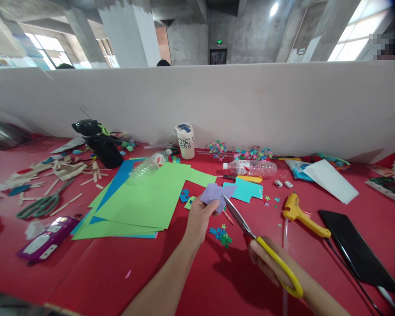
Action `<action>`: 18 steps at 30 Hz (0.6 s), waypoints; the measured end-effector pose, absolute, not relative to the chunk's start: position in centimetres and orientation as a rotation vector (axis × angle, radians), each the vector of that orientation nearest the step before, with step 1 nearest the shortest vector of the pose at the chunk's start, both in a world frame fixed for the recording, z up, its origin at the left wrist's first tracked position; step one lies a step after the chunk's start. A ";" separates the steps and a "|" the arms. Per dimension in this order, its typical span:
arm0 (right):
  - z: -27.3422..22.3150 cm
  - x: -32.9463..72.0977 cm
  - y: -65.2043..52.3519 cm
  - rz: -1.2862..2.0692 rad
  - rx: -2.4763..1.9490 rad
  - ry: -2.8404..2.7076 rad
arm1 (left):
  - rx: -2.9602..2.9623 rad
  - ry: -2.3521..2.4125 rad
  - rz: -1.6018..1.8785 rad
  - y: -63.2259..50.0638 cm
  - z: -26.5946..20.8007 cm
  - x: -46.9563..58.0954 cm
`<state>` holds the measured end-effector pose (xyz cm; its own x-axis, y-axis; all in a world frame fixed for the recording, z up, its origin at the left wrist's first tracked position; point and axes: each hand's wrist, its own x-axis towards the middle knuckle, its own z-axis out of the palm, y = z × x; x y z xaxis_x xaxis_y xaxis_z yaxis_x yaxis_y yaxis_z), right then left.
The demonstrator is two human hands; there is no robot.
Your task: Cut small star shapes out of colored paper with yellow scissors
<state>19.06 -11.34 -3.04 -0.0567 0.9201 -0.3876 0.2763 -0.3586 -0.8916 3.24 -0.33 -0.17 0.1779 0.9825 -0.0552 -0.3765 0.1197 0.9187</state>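
My left hand [199, 216] pinches a small piece of purple paper [213, 195] between thumb and fingers, held above the red table. Yellow-handled scissors [240, 216] are gripped in my right hand [265, 259], with their blade tips at the right side of the purple paper. Whether the blades touch the paper I cannot tell. Below the paper lie several blue and green star cut-outs [221, 235]. A turquoise paper piece [246, 189] with notched edges lies just behind the scissors, next to a yellow box cutter [252, 179].
Green sheets [141, 197] lie left of centre, with a plastic bottle [148, 166] on them. Another bottle [255, 167] and a white cup [186, 142] stand or lie farther back. At right are a yellow glue gun [304, 215] and black tablet [357, 245]; green scissors [44, 204] at left.
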 end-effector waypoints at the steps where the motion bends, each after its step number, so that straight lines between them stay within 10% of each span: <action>1: -3.0 18.9 -11.3 1.443 -1.677 -1.266 | 0.924 0.840 1.190 -0.4 -0.1 3.3; 18: -3.0 19.0 -11.0 1.454 -1.694 -1.270 | 0.925 0.854 1.159 -0.2 -0.1 3.3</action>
